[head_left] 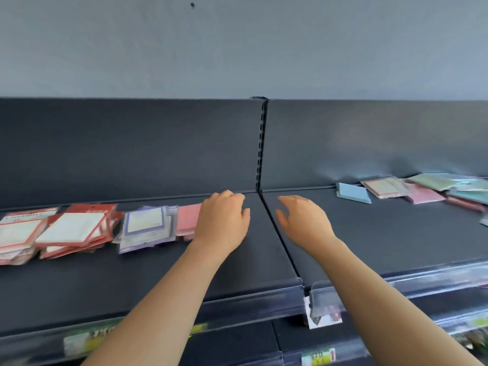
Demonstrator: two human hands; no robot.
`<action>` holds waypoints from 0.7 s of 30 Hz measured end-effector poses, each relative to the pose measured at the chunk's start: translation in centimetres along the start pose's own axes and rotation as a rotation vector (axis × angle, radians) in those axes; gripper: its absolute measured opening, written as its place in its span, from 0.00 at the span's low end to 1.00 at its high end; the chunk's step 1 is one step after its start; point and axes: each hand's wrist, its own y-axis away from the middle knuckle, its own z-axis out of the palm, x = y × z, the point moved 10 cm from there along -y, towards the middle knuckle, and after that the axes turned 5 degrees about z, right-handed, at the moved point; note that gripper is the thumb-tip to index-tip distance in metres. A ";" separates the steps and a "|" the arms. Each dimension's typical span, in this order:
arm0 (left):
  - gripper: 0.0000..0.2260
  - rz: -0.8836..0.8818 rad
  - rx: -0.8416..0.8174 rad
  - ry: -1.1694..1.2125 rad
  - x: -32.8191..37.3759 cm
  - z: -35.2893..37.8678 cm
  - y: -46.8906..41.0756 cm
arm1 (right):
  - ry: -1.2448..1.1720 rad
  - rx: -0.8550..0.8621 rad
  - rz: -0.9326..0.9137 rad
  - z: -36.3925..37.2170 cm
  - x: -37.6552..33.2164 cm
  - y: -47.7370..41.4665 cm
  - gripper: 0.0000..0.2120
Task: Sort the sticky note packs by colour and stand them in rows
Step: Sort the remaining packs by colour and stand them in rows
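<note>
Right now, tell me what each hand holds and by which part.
The right hand holds nothing, fingers open. The left hand covers the right edge of the pink pack; whether it grips it cannot be told.

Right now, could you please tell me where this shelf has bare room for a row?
The widest bare patch lies on the right shelf, between the right hand and the blue pack. The front strip of the left shelf, before the red packs and purple packs, is also bare. Crowded: the mixed heap at far right.
</note>
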 end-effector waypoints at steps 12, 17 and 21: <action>0.12 0.024 -0.172 0.028 16.4 12.6 -5.0 | 0.099 -0.104 0.137 -1.1 22.4 -0.1 0.16; 0.09 0.072 -0.187 -0.015 20.3 15.1 -7.5 | 0.149 -0.096 0.150 -0.6 27.5 -0.7 0.10; 0.07 0.105 -0.178 -0.018 22.4 17.0 -9.3 | 0.200 -0.049 0.106 -0.7 29.2 -1.5 0.09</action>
